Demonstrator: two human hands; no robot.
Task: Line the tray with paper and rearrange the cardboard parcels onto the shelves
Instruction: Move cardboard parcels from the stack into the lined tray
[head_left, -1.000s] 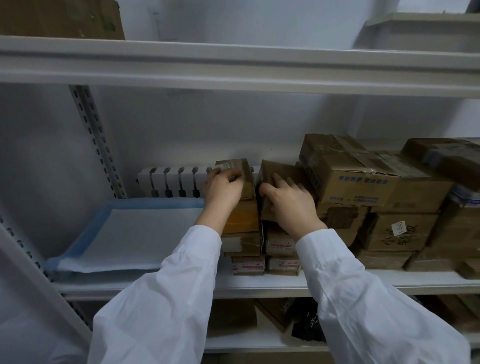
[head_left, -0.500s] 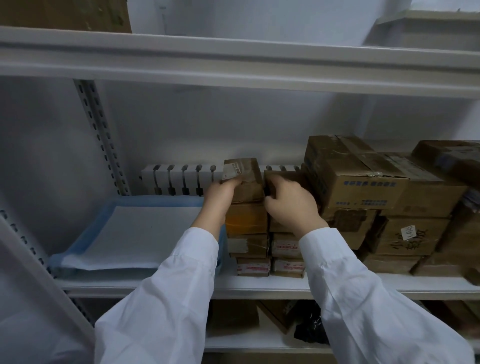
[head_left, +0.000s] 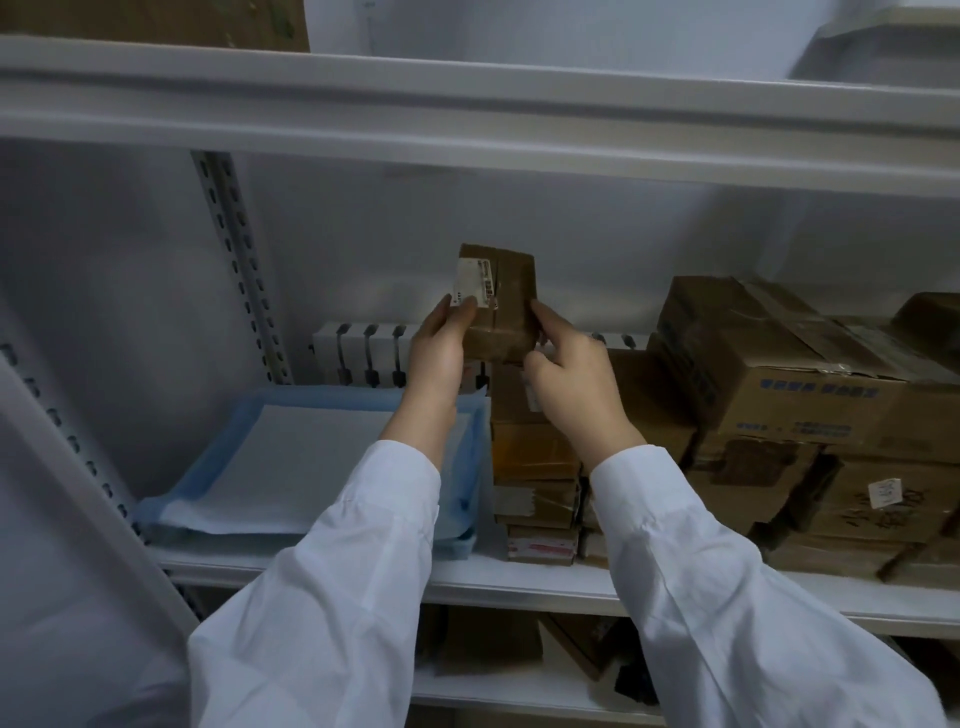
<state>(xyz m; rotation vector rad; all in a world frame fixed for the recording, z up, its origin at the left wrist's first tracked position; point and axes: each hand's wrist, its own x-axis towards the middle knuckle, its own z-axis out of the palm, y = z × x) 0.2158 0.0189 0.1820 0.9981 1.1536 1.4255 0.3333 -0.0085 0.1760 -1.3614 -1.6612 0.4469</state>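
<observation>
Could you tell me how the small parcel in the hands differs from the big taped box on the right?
The small parcel is lifted clear, gripped by the left hand and right hand; the big box rests on stacked parcels. The parcel stands upright with a white label; the box lies flat with blue print. Both are brown taped cardboard.

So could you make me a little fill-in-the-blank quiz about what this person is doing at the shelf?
1. The small parcel is held in ____ hands, left hand and right hand.
2. The blue tray is lined with white ____.
3. The tray sits to the ____ of the stacked parcels.
4. The person's sleeves are ____ in colour.

Missing words: both; paper; left; white
</observation>
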